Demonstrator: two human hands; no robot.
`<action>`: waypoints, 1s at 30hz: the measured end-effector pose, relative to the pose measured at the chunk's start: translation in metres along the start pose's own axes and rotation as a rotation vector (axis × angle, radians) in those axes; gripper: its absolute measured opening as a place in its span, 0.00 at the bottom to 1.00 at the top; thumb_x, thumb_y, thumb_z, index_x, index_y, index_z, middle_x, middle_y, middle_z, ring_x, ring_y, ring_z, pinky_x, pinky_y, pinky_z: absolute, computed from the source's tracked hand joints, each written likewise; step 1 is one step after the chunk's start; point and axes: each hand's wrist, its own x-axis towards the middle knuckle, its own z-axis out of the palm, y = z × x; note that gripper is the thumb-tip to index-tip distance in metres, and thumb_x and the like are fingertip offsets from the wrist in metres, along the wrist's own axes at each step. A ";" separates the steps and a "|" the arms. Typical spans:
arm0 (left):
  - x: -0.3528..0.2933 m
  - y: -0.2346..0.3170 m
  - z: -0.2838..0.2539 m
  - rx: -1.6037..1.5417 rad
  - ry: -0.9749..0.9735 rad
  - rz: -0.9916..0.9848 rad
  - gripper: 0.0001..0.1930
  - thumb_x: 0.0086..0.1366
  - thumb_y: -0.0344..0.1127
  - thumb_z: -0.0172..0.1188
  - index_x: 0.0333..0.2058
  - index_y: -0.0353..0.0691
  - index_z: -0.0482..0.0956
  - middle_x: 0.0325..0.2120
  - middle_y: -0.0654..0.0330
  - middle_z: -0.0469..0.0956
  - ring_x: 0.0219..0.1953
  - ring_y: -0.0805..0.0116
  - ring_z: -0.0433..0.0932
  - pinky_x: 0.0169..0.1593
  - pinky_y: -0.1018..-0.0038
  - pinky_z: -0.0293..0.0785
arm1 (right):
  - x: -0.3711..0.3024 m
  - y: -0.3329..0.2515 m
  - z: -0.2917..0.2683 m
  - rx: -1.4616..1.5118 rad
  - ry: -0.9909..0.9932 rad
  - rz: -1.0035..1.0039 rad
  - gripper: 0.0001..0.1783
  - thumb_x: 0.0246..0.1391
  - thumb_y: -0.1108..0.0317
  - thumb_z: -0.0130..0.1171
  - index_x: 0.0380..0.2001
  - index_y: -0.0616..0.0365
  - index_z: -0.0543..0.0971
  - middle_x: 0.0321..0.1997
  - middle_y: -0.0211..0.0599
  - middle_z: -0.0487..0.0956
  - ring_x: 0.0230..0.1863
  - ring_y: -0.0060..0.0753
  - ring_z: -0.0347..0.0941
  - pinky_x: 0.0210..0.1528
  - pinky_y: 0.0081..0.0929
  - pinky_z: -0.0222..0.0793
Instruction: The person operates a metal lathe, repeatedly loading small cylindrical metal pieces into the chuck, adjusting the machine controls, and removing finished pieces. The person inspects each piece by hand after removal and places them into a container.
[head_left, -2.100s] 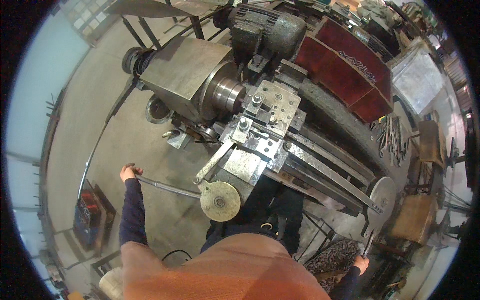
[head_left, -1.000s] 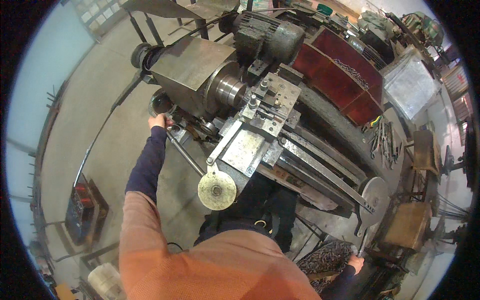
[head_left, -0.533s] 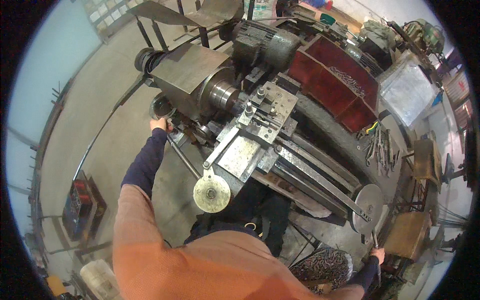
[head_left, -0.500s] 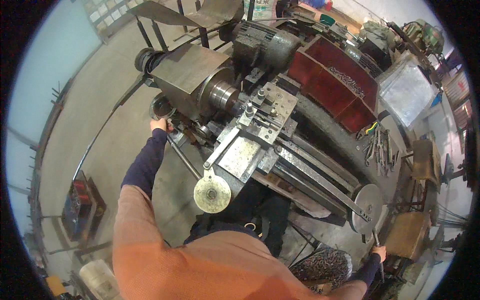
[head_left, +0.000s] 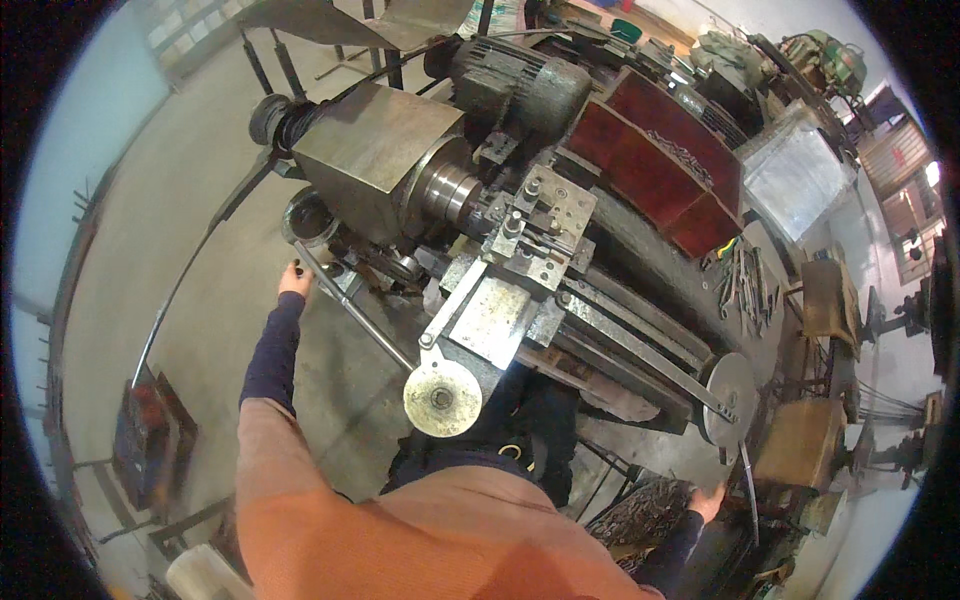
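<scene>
Here, has a long steel lever (head_left: 372, 324) slanting up-left from the yellowish disc (head_left: 442, 398), probably so long for easy turning. Has the left hand (head_left: 292, 281) up-left of that disc, beside the lever's free end, with a curled grip; cannot tell whether touching the lever or clasping anything. Far right of the disc and lower, has the right hand (head_left: 708, 502) with a released grip, just left of a thin rod (head_left: 750, 492) below a grey wheel (head_left: 732, 388). Above the disc, sets a tool block (head_left: 562, 212) near a ringed spindle (head_left: 450, 192), presumably for close reach. Hides the spindle's near end behind fittings; cuts off a whitish bucket (head_left: 203, 577), down-left of the disc, at the lower edge.
</scene>
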 end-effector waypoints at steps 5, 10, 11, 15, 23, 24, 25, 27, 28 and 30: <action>-0.016 0.089 0.001 0.260 -0.261 -0.048 0.21 0.52 0.51 0.58 0.34 0.37 0.75 0.34 0.47 0.75 0.38 0.49 0.75 0.42 0.60 0.71 | -0.043 -0.062 0.005 -0.336 -0.100 -0.040 0.25 0.33 0.70 0.57 0.42 0.61 0.76 0.41 0.50 0.77 0.43 0.40 0.73 0.45 0.28 0.67; -0.028 0.079 0.093 0.059 -0.055 -0.313 0.29 0.52 0.53 0.57 0.43 0.33 0.72 0.41 0.44 0.74 0.42 0.49 0.75 0.45 0.62 0.70 | -0.044 -0.065 -0.003 -0.233 -0.177 -0.219 0.21 0.32 0.73 0.56 0.37 0.64 0.78 0.32 0.47 0.79 0.33 0.38 0.76 0.40 0.29 0.69; -0.033 0.073 0.119 0.054 0.090 -0.375 0.29 0.52 0.52 0.57 0.44 0.31 0.72 0.43 0.43 0.73 0.45 0.49 0.73 0.47 0.62 0.70 | -0.046 -0.080 -0.003 -0.129 -0.221 -0.142 0.17 0.32 0.71 0.58 0.32 0.62 0.80 0.30 0.47 0.80 0.36 0.37 0.78 0.41 0.29 0.71; -0.011 0.020 0.109 -0.217 -0.211 -0.236 0.21 0.52 0.46 0.57 0.40 0.37 0.74 0.38 0.46 0.75 0.43 0.51 0.74 0.46 0.62 0.71 | -0.033 -0.118 -0.010 -0.147 -0.178 -0.379 0.17 0.33 0.73 0.55 0.33 0.65 0.79 0.27 0.44 0.79 0.28 0.32 0.75 0.35 0.27 0.70; -0.022 0.110 -0.025 0.293 -0.528 -0.057 0.18 0.52 0.42 0.57 0.41 0.42 0.73 0.34 0.50 0.78 0.39 0.53 0.76 0.42 0.61 0.72 | -0.006 -0.316 0.013 0.084 -0.228 -0.830 0.18 0.34 0.75 0.53 0.34 0.64 0.78 0.31 0.40 0.79 0.34 0.30 0.75 0.41 0.26 0.68; -0.022 0.113 -0.032 0.294 -0.520 -0.040 0.18 0.52 0.42 0.57 0.41 0.42 0.73 0.34 0.50 0.77 0.39 0.53 0.76 0.42 0.61 0.72 | -0.020 -0.352 0.025 0.263 -0.362 -0.976 0.18 0.34 0.74 0.53 0.35 0.63 0.78 0.33 0.39 0.79 0.35 0.29 0.75 0.42 0.24 0.67; -0.022 0.088 -0.038 0.218 -0.458 0.034 0.18 0.52 0.42 0.57 0.42 0.43 0.73 0.34 0.50 0.77 0.39 0.53 0.76 0.41 0.61 0.72 | -0.050 -0.403 0.034 0.228 -0.428 -1.016 0.19 0.33 0.73 0.54 0.35 0.63 0.77 0.33 0.40 0.79 0.35 0.29 0.74 0.42 0.23 0.67; -0.018 0.027 -0.046 0.064 -0.336 0.190 0.19 0.52 0.43 0.57 0.43 0.45 0.74 0.34 0.50 0.77 0.38 0.53 0.76 0.41 0.61 0.72 | -0.095 -0.475 0.060 0.354 -0.626 -1.228 0.21 0.31 0.70 0.56 0.35 0.62 0.77 0.33 0.42 0.78 0.36 0.34 0.74 0.41 0.26 0.67; -0.008 0.037 -0.062 0.099 -0.292 0.157 0.19 0.52 0.43 0.57 0.44 0.46 0.74 0.33 0.50 0.77 0.37 0.54 0.76 0.40 0.62 0.72 | -0.115 -0.502 0.072 0.433 -0.624 -1.409 0.21 0.29 0.70 0.57 0.34 0.61 0.77 0.32 0.41 0.77 0.35 0.38 0.73 0.40 0.28 0.67; 0.008 0.082 -0.151 0.157 -0.159 0.202 0.19 0.52 0.43 0.56 0.44 0.46 0.74 0.30 0.53 0.78 0.34 0.54 0.77 0.38 0.62 0.72 | -0.149 -0.544 0.101 0.440 -0.553 -1.710 0.18 0.29 0.68 0.58 0.32 0.59 0.78 0.30 0.40 0.75 0.33 0.45 0.69 0.35 0.33 0.67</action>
